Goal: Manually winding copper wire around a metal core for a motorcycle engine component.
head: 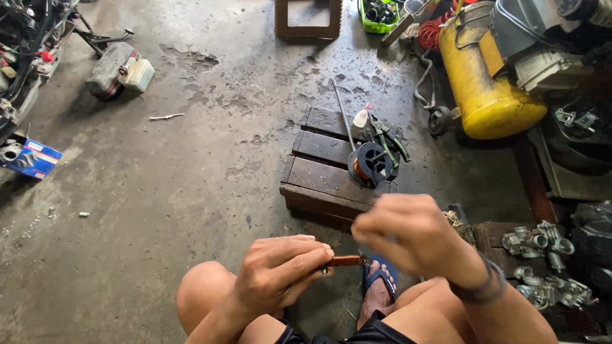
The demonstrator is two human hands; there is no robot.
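My left hand (278, 271) is closed around a small copper-wound coil piece (345, 260) that sticks out to the right of its fingers. My right hand (408, 234) hovers just right of and above the coil's tip, fingers pinched together and blurred; whether a thin wire runs between them I cannot tell. Both hands are above my bare knees. On the low dark wooden stool (322, 172) in front of me stands a black spool of copper wire (371, 164) beside green-handled pliers (390, 141) and a small white bottle (361, 118).
A yellow compressor tank (478, 83) stands at the right back. Metal carburettor parts (542, 255) lie at my right. A motorbike's parts (25, 44) and a blue box (30, 157) sit at the left. The concrete floor (159, 204) is stained.
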